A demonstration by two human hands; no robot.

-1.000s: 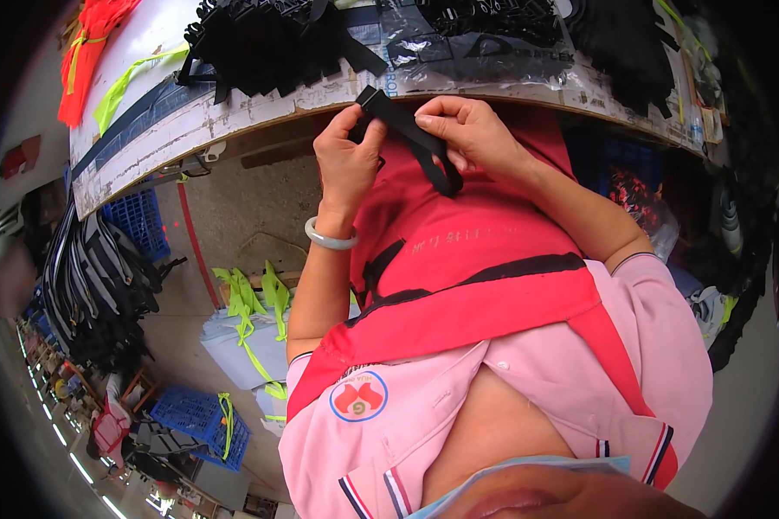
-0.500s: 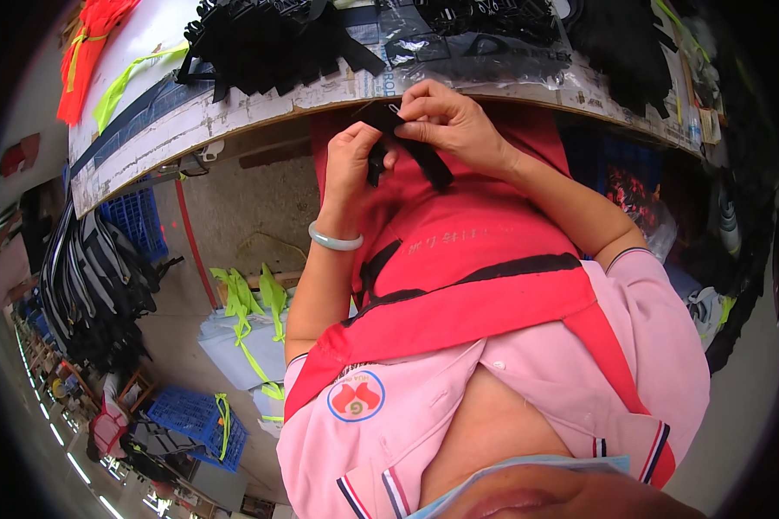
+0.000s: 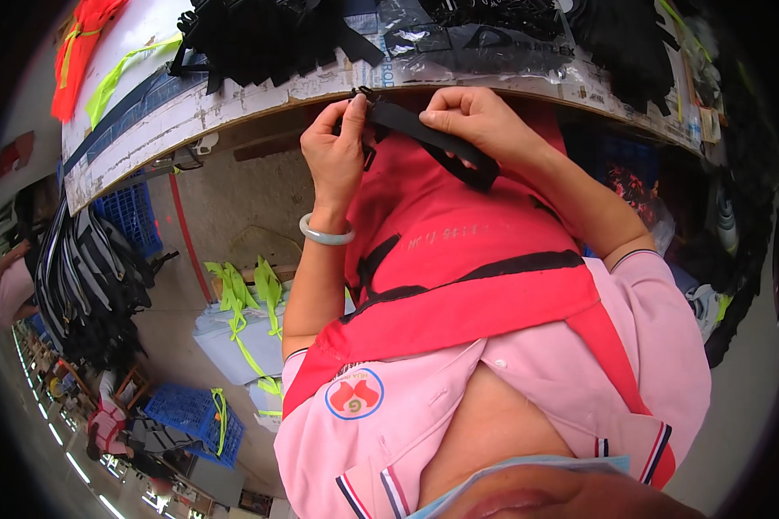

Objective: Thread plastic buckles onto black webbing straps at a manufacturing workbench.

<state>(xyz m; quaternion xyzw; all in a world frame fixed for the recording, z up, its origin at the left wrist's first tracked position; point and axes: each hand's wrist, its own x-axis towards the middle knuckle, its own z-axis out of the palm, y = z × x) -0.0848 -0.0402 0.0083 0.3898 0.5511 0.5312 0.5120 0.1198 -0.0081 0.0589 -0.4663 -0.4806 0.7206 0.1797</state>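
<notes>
Between my hands, just past the table's near edge, stretches a black webbing strap [image 3: 431, 134]. My left hand [image 3: 337, 138] pinches a small black buckle [image 3: 365, 92] at the strap's left end, thumb and forefinger closed. Below that hand dangles another small black fitting [image 3: 369, 158]. My right hand [image 3: 472, 121] grips the strap farther along, its thumb on top and fingers curled beneath. Past the right hand the strap folds back under itself in a loop, over the red apron [image 3: 467, 212].
On the white-topped table [image 3: 234, 112] lie a heap of black straps [image 3: 260, 43], a clear plastic bag [image 3: 476, 48] of black pieces and an orange bundle [image 3: 80, 56]. Grey-black strips [image 3: 86, 268] hang at left. Blue crates [image 3: 195, 419] and light-blue bundles [image 3: 234, 342] stand on the floor.
My hands have moved apart and the strap is now drawn out between them. My left hand has shifted left and up to the buckle; my right hand has slid right along the strap.
</notes>
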